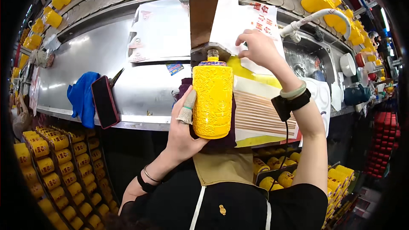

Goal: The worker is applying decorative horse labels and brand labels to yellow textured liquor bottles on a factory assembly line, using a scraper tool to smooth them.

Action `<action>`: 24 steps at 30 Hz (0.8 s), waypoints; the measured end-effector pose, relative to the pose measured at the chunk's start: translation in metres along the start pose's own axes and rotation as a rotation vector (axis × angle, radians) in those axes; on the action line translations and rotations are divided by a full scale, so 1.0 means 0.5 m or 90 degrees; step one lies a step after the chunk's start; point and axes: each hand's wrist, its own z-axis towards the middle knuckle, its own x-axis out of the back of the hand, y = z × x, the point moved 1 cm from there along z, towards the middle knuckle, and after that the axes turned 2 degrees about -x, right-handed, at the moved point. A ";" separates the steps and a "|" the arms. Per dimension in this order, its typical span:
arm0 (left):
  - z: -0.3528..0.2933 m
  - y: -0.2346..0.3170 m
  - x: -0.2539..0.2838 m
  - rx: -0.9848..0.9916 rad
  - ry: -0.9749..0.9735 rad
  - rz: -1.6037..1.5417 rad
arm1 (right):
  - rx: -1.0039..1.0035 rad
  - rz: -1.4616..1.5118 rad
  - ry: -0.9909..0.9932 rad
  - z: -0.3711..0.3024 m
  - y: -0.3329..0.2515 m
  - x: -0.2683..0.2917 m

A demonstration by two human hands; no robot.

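Note:
Wrapped round the left side of a yellow embossed bottle (212, 102) is my left hand (183, 134), holding it nearly upright. The bottle has a clear threaded glass neck and a patterned band round its shoulder. One finger of that hand wears a greyish cloth wrap (185, 108) tied with green thread. Farther off to the right, my right hand (259, 49) hovers over white sheets with red print (260, 19). Its thumb and forefinger are curved but apart, and I see nothing between them. Below it lies a sheet of brown strips (260, 110).
A brown post (203, 8) rises behind the bottle. On the steel bench lie a phone (105, 102), a blue cloth (84, 96) and white sheets (159, 30). A white tap (315, 17) arches over a sink at right. Crated yellow bottles (64, 168) stand below left.

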 end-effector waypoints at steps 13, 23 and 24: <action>0.001 -0.006 0.025 -0.020 -0.038 0.019 | 0.150 -0.012 0.012 0.013 -0.001 -0.025; 0.018 -0.033 0.083 0.019 -0.091 -0.096 | -0.086 0.177 0.072 0.090 -0.016 -0.028; 0.024 -0.034 0.087 0.044 -0.074 -0.118 | -0.104 0.175 0.094 0.100 -0.014 -0.029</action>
